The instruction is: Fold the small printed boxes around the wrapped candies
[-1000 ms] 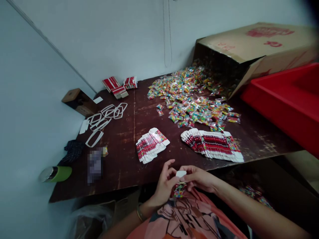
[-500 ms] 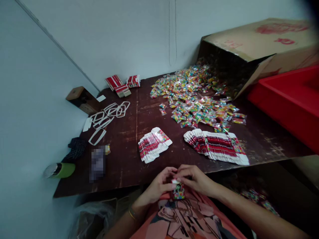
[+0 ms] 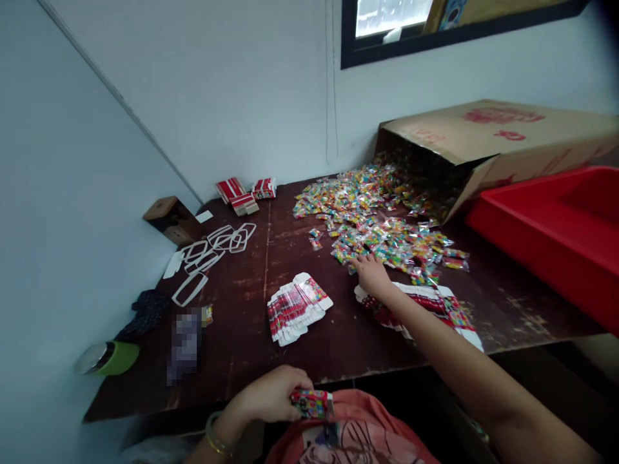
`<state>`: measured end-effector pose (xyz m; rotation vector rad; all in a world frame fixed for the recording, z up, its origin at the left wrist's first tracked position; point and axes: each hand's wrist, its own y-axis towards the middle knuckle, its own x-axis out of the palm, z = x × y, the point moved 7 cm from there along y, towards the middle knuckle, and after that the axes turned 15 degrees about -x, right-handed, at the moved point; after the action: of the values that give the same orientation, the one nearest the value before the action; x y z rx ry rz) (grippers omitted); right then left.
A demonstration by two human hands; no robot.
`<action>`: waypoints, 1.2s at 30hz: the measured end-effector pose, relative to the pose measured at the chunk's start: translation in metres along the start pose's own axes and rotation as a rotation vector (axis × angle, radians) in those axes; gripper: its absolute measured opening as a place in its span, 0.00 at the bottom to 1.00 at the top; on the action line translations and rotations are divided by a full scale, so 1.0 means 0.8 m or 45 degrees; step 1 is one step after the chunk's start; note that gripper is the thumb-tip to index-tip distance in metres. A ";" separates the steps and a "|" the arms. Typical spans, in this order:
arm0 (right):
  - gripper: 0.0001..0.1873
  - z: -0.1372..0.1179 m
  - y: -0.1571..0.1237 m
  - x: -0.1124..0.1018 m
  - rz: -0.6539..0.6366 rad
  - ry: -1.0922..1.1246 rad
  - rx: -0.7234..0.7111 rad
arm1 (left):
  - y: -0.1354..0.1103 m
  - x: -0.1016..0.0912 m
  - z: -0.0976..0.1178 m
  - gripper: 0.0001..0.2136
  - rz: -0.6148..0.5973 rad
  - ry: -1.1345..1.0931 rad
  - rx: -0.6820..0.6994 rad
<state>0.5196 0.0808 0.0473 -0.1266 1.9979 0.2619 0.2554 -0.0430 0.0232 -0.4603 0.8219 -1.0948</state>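
My left hand (image 3: 275, 394) is closed around a small printed candy box (image 3: 312, 404), held sideways just off the table's front edge. Its end with white flaps points right. My right hand (image 3: 373, 276) reaches over the table to the near edge of a heap of small clear candy packets (image 3: 358, 193) with colourful sweets inside. Its fingers touch the packets; whether they grip one is hidden. Below that forearm lies a fanned row of flat red-and-white cartons (image 3: 454, 309), partly covered. A second fanned stack of cartons (image 3: 296, 309) lies between my hands.
A large cardboard box (image 3: 464, 135) lies on its side at the back right, packets spilling out. Beside it stands a red bin (image 3: 546, 212). On the left are white loops (image 3: 191, 289), a green-and-silver bottle (image 3: 113, 358), a dark cloth (image 3: 145, 312) and a wooden box (image 3: 171, 219).
My right hand has left the candy box and moved forward to the packets. My left hand keeps the box, now turned sideways and shifted left. The view has tilted up, showing a window.
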 end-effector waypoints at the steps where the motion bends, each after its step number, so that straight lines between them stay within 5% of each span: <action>1: 0.17 0.008 0.012 0.000 -0.003 0.010 0.014 | 0.000 -0.005 -0.004 0.13 0.050 -0.058 -0.027; 6: 0.15 -0.032 0.004 0.008 -0.039 0.279 -0.090 | 0.035 -0.018 -0.020 0.25 0.253 -1.001 -0.088; 10: 0.12 -0.102 -0.048 0.023 -0.164 1.029 -0.303 | 0.069 -0.018 -0.001 0.24 0.273 -1.351 0.054; 13: 0.11 -0.109 -0.068 0.021 -0.063 1.103 -0.254 | 0.084 -0.011 0.020 0.24 0.224 -1.353 0.124; 16: 0.13 -0.094 -0.071 0.014 0.057 0.656 -0.133 | 0.092 0.005 0.040 0.27 0.099 -1.226 0.135; 20: 0.11 -0.106 -0.077 0.012 0.014 0.237 -0.294 | 0.093 0.016 0.047 0.28 0.013 -1.273 0.095; 31: 0.14 -0.128 -0.104 0.019 0.024 0.769 -0.477 | 0.078 0.009 0.041 0.27 0.150 -1.208 0.037; 33: 0.15 -0.120 -0.112 0.026 0.192 1.002 -0.330 | 0.078 0.004 0.045 0.28 0.153 -1.294 0.090; 36: 0.14 -0.094 -0.128 0.060 0.408 1.584 0.131 | 0.083 -0.003 0.046 0.34 0.140 -1.418 0.126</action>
<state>0.4537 -0.0351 0.0220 0.1469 3.2711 0.3176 0.3232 -0.0161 0.0013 -0.8121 -0.1891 -0.6093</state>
